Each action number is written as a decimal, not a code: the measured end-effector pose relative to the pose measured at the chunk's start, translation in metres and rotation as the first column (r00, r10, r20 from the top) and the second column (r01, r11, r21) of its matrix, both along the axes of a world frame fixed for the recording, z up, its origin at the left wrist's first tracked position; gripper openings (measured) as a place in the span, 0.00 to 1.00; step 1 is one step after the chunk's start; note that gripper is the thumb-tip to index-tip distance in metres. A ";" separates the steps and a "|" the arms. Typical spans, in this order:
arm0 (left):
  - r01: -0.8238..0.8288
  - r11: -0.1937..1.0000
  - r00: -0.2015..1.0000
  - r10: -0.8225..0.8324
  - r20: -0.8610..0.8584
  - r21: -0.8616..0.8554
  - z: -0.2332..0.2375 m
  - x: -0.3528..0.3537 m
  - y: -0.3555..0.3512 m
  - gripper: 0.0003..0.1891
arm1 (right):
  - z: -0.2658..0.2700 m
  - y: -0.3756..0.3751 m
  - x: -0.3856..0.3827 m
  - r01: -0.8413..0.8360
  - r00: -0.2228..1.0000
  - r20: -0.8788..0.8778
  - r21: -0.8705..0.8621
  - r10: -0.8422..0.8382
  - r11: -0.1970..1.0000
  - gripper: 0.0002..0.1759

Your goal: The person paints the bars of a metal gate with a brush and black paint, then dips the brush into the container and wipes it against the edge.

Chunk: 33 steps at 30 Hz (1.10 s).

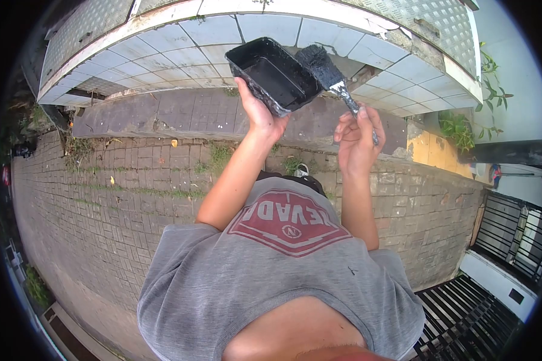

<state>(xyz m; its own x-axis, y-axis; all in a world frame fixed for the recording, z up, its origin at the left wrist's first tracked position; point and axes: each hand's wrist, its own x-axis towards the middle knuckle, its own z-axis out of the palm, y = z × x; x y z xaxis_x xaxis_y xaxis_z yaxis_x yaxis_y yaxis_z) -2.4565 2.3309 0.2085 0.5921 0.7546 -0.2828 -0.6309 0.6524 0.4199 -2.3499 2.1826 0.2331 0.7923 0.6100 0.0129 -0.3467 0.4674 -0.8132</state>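
Note:
In my left hand [262,114] is a black rectangular paint tray [274,72], held up from its near left side and tilted so that its dark inside shows. Black and whitish smears mark its outer wall. My right hand [360,135] grips the handle of a paintbrush [322,66] between thumb and fingers. The brush's bristles are coated black and point up and left, right beside the tray's right rim. Paint spots cover the metal band and the handle.
Ahead stands a low wall of white tiles [156,57] with openings and a chipped ledge. A purplish paved step [186,114] runs along its foot. Brick paving [132,162] with grass tufts lies below. Green plants [457,129] grow at right, near a black metal gate [515,231].

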 end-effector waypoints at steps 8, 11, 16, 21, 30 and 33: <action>-0.195 0.977 0.977 0.201 0.068 -0.081 0.011 0.004 -0.011 0.43 | -0.008 0.015 -0.036 -0.047 0.997 -0.055 -0.033 0.045 0.998 0.13; -0.222 0.972 0.972 0.228 0.066 -0.077 0.010 0.002 -0.003 0.43 | -0.007 0.009 -0.037 -0.069 0.994 -0.084 -0.033 0.066 0.997 0.11; -0.178 0.976 0.970 0.195 0.145 -0.124 0.019 -0.004 0.004 0.43 | -0.001 0.008 -0.047 -0.077 0.997 -0.003 -0.110 0.077 0.991 0.10; -0.158 0.975 0.969 0.184 0.164 -0.158 0.024 -0.006 0.008 0.43 | -0.005 0.007 -0.043 -0.120 0.992 0.009 -0.145 0.123 0.982 0.09; -0.145 0.947 0.961 0.203 0.188 -0.285 0.023 0.002 0.004 0.44 | -0.011 0.005 -0.049 -0.118 0.993 0.009 -0.097 0.119 0.988 0.10; -0.149 0.939 0.959 0.214 0.186 -0.310 0.019 0.005 0.007 0.45 | -0.014 0.005 -0.049 -0.107 0.993 0.046 -0.112 0.113 0.988 0.12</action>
